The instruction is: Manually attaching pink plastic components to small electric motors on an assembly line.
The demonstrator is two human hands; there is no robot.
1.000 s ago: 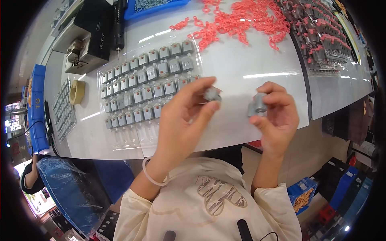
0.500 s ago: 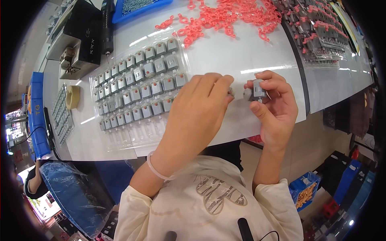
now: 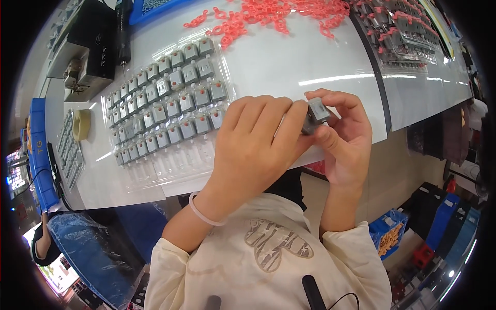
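My right hand pinches a small grey metal motor between thumb and fingers, above the white table near its front edge. From the left, my left hand reaches in with its back upward, its fingertips closed right beside the motor. Something dark grey shows between those fingertips, but the fingers hide most of it. Next to my left wrist lies a clear plastic tray with rows of similar motors, several showing a reddish-brown spot.
Pink plastic parts lie heaped at the back. Stacked trays with pink-fitted pieces stand far right. To the left are a black machine, an electric screwdriver, a tape roll and a blue bin of screws.
The gap between my hands has closed: my left hand has moved right, and its fingertips now meet the motor in my right hand. The motor has turned. The whole view has shifted slightly.
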